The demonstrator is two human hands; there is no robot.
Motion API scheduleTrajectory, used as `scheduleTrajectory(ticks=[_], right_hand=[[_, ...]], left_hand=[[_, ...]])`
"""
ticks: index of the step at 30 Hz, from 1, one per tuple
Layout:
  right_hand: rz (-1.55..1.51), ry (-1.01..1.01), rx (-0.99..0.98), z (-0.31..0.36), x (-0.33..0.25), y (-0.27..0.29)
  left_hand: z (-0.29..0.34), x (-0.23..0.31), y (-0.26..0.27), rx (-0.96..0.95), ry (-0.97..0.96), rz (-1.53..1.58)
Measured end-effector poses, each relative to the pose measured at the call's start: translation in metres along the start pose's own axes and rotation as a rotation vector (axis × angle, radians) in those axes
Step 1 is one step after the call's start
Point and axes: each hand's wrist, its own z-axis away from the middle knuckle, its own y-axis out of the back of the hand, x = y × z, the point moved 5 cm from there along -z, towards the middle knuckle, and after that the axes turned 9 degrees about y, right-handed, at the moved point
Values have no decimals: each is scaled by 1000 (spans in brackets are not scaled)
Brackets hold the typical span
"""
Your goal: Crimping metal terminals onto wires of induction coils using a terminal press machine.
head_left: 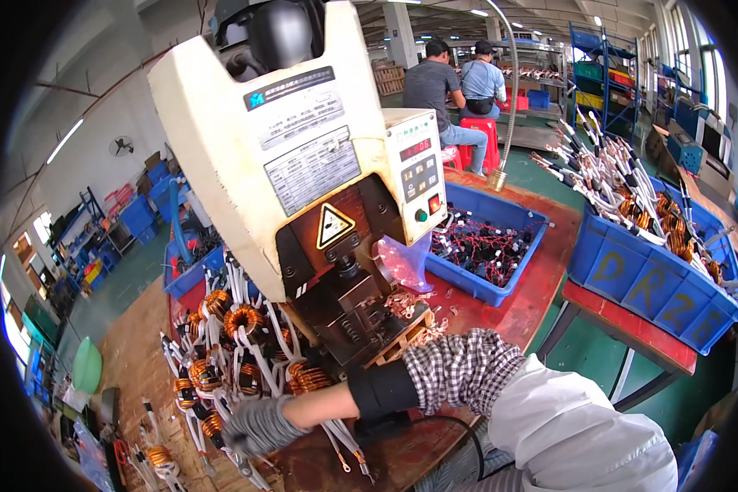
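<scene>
My right arm reaches leftward across the bench in a checked sleeve cover and a black cuff. My right hand (pixel 262 426), in a grey knit glove, is over a heap of copper-wound ring coils (pixel 243 321) with white sleeved leads. Its fingers point down among the leads and are too blurred and hidden to show whether they grip one. Beyond the forearm stands a cream bench press (pixel 221 164) with a dark tool head (pixel 357 320). Small copper terminals (pixel 403 305) lie beside that head. My left hand is out of view.
A control box (pixel 416 168) with a lit display is fixed to the press. Behind it, a blue tray (pixel 500 279) holds small black parts with red wires. To the right, a blue crate (pixel 631 271) holds more coils. Two people sit on red stools (pixel 480 139) farther back.
</scene>
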Motion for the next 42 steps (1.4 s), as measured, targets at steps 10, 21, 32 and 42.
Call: scheduleTrajectory(ticks=[10,21,32,42], right_hand=[[-866,-313,-48,16,61,-109],[-166,-72,190,32,-52,-80],[-412,69,279,89,-140,48],[-1150,-419,70,172,-122,30]], left_hand=[[97,54,21,-17,249,160],[101,15,-47,279,79,654],[43,40,-139,265,63,790],[52,149,-152,13,-56,572]])
